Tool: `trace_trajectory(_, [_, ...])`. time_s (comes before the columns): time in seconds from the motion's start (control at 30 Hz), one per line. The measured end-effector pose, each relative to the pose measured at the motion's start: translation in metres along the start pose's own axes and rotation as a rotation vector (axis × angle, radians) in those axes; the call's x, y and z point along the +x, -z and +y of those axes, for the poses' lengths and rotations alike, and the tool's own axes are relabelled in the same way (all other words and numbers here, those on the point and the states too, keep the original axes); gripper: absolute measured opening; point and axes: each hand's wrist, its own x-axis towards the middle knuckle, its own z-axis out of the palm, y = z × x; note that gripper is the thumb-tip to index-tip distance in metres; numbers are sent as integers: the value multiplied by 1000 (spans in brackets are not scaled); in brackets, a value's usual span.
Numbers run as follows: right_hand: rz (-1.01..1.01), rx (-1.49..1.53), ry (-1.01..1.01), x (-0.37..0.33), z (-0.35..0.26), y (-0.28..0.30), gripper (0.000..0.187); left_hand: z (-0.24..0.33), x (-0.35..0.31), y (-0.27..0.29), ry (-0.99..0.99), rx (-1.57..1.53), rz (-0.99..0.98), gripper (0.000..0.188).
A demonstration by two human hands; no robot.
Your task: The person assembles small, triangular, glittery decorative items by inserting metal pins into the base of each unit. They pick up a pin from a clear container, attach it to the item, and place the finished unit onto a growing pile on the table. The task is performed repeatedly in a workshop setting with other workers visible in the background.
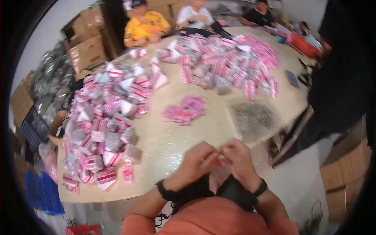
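Over the near edge of the table, my left hand (pixel 197 159) and my right hand (pixel 239 157) meet with fingertips pinched together. Between them is a small clear packet (pixel 217 175) with a pink-red part near the top, its pale lower end hanging down. Blur and my fingers hide its details. Just beyond my hands lies a small group of pink printed cards (pixel 183 111). A shallow clear tray (pixel 232 111) full of small greyish pieces, too fine to make out, stands to the right.
A large heap of pink-and-white packets (pixel 102 125) covers the table's left side; another heap (pixel 223 64) and loose pink cards (pixel 260 51) lie at the far side. One packet (pixel 128 174) lies apart. Several people sit across the table; a person in black (pixel 337 78) stands at right.
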Motion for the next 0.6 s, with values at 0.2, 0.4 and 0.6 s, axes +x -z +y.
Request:
trace_trajectory(0.2, [-60, 202, -29, -2, 4, -1, 9, 0, 4, -2, -178, 172, 74, 11])
trace_trajectory(0.4, [-119, 221, -114, -2, 10, -2, 7, 3, 2, 3, -223, 244, 99, 12])
trace_trajectory(0.6, [-260, 85, -255, -7, 1, 8, 9, 5, 8, 19, -34, -291, -119, 36])
